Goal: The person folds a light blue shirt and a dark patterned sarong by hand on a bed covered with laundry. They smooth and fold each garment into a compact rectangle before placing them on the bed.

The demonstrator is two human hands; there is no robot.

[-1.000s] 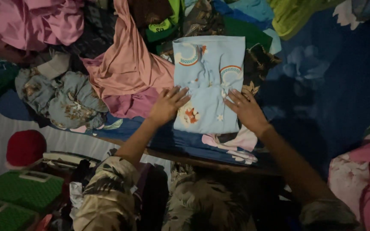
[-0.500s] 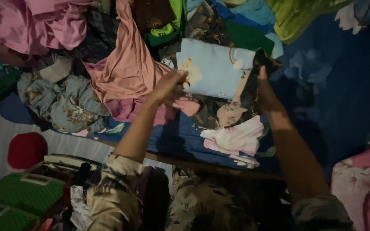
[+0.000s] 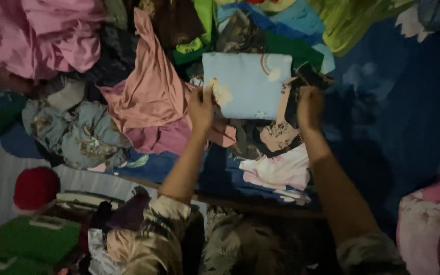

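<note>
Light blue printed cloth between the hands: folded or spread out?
Folded. The light blue cloth forms a compact rectangle with straight edges, left hand and right hand at its lower corners.

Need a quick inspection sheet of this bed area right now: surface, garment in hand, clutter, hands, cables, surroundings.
Surface: dark blue floral bedsheet, dimly lit.
Job's things: folded light blue printed garment, flat at the edge of the clothes heap.
Clutter: salmon-pink cloth, pink bundle, grey floral garment, green and dark clothes behind.
Grippers: left hand grips the garment's left lower corner; right hand at its right edge.
Cables: nothing seen.
Surroundings: red cap, green basket on the floor.
</note>
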